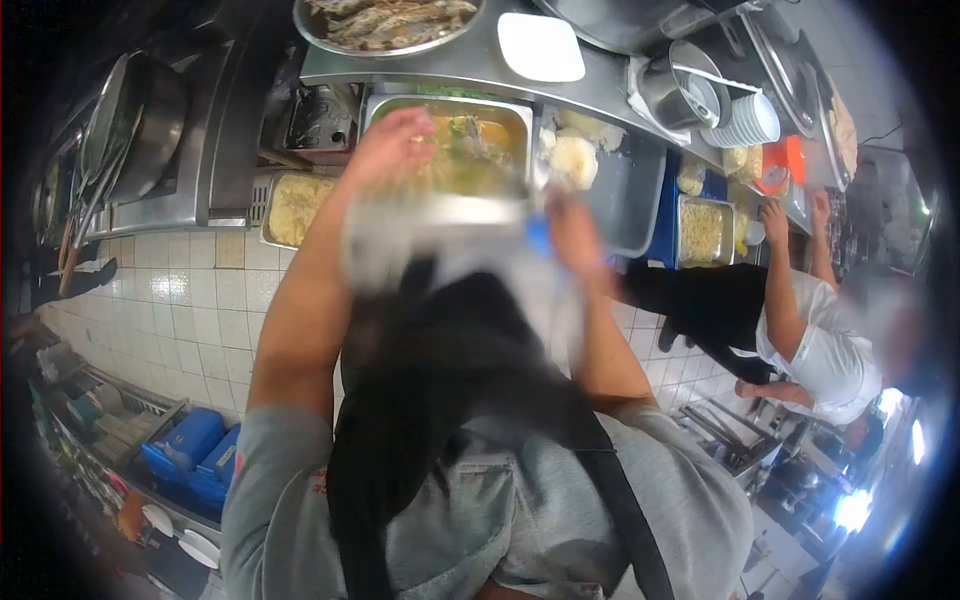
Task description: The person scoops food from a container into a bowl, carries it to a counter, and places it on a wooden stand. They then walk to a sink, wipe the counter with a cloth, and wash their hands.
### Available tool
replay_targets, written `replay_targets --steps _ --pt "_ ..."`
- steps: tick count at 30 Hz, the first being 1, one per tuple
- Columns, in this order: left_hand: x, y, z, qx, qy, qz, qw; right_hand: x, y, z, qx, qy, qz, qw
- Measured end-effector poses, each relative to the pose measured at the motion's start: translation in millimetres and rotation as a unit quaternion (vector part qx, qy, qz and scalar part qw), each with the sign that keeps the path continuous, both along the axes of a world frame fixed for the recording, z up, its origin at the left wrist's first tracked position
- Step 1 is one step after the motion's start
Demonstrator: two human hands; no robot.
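Observation:
In the head view a metal pan (522, 140) of yellowish food with green bits is set into the counter. Over its left side reaches my left hand (395, 150), its fingers smeared by motion. A blurred metal container (435, 225) sits just in front of the pan, close to my body. My right hand (575, 240) is at this container's right end, fingers curled, with a patch of blue beside them. What the right hand grips is too blurred to make out. Right of the pan lies a pale, rounded food piece (573, 162) in a grey tub (635, 190).
Above are a metal platter (320, 40) of fish and a white tray (540, 47). Stacked white bowls (745, 122) stand near a metal pot (680, 95). A co-worker (825, 340) works at the right beside an orange container (783, 165). A food-filled tray (300, 208) stands left.

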State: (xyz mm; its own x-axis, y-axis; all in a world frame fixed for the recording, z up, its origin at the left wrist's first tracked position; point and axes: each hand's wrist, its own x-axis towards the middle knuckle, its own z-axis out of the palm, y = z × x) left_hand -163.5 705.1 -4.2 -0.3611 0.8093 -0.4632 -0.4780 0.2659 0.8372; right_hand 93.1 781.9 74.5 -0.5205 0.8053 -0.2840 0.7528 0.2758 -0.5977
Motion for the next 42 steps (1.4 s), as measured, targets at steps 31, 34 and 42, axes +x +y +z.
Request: replay_targets --steps 31,34,42 --pt "-9.9 -64.4 9.1 -0.062 0.084 0.123 0.987 -0.3 36.7 -27.7 0.064 -0.147 0.099 0.982" --pt "-15.6 -135.3 21.2 -0.12 0.119 0.19 0.967 -21.7 42.1 -29.8 0.041 -0.198 0.096 0.975" --pt "-4.2 -264.7 -1.7 -0.166 0.132 0.373 0.903 -53.1 53.1 -81.2 0.033 -0.094 0.147 0.984"
